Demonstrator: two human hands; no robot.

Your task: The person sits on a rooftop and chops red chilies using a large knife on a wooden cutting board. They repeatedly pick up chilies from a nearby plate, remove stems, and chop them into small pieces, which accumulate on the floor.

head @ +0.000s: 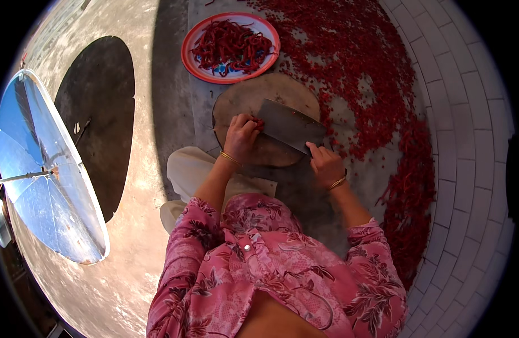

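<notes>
A broad cleaver (290, 126) lies slantwise over a round wooden chopping block (280, 88), its dark blade hiding part of the wood. My right hand (327, 165) grips the cleaver at its lower right end, with a finger along the blade; the handle is hidden in my fist. At the blade's left end, my left hand (241, 137) pinches a small bunch of red chillies (258, 124), mostly covered by my curled fingers. Beyond the block, touching or nearly touching its far edge, stands an enamel plate (187, 53) with a red rim, heaped with long dried red chillies (232, 44).
Chopped red chilli pieces (365, 93) spread over the concrete floor to the right, and whole chillies (411, 207) lie in a long heap below them. A tiled wall (468, 139) bounds the right side. At the left stands a mirrored solar cooker dish (48, 177), casting an oval shadow.
</notes>
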